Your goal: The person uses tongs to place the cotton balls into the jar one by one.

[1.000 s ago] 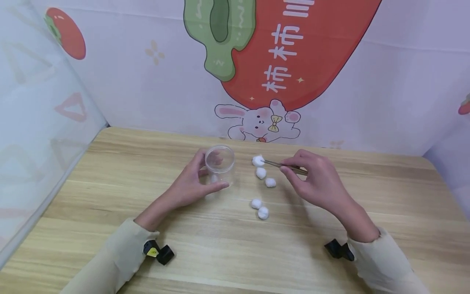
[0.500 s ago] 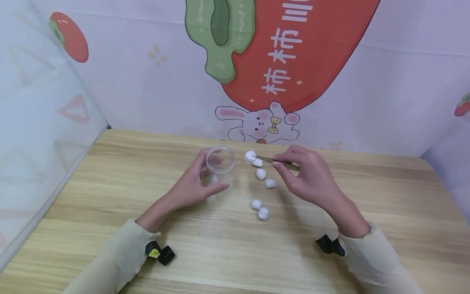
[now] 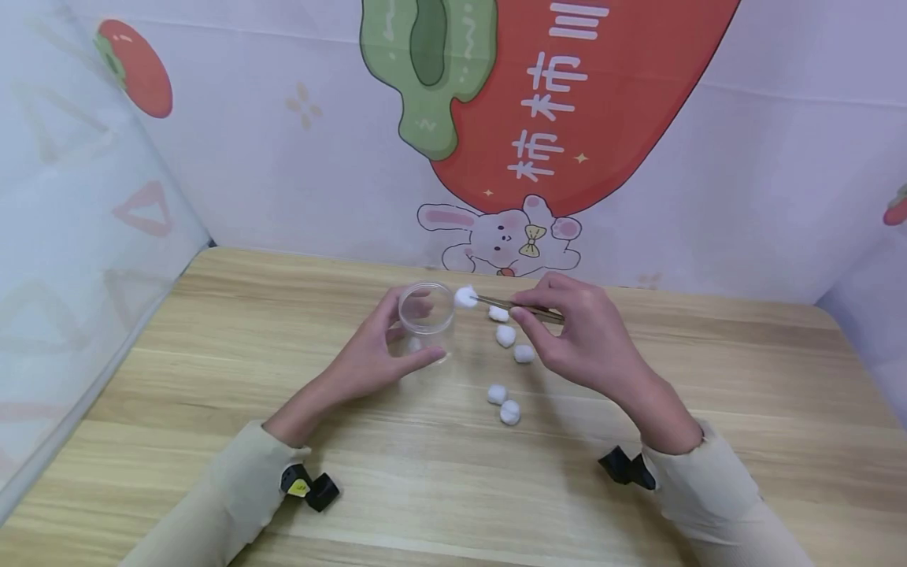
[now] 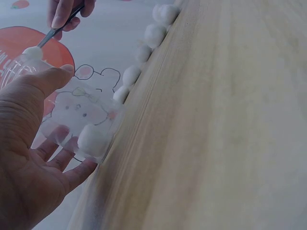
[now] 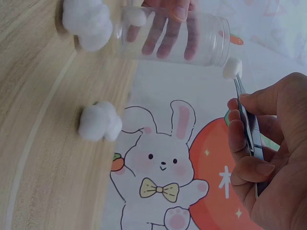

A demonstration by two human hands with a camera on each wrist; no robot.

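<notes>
My left hand (image 3: 372, 346) holds a clear plastic jar (image 3: 427, 324) upright on the table, thumb on the near side and fingers round the back. A single cotton ball (image 4: 92, 140) lies at the bottom inside it. My right hand (image 3: 584, 335) pinches metal tweezers (image 5: 250, 127). Their tips grip a white cotton ball (image 5: 232, 68), raised just right of the jar's open rim and apart from it in the right wrist view. On the table, several cotton balls (image 3: 505, 336) lie in a loose column below the tweezers, two of them (image 3: 497, 394) nearer the front.
A wood-grain table (image 3: 425, 472) carries everything. Behind it hangs a pale cloth backdrop (image 3: 283, 173) with a rabbit and a large red fruit printed on it. Small black devices (image 3: 322, 492) are strapped at both sleeve cuffs.
The tweezers have lifted a cotton ball from the far end of the column. My right hand has carried it left, up to the jar's rim. The left hand and jar stay put.
</notes>
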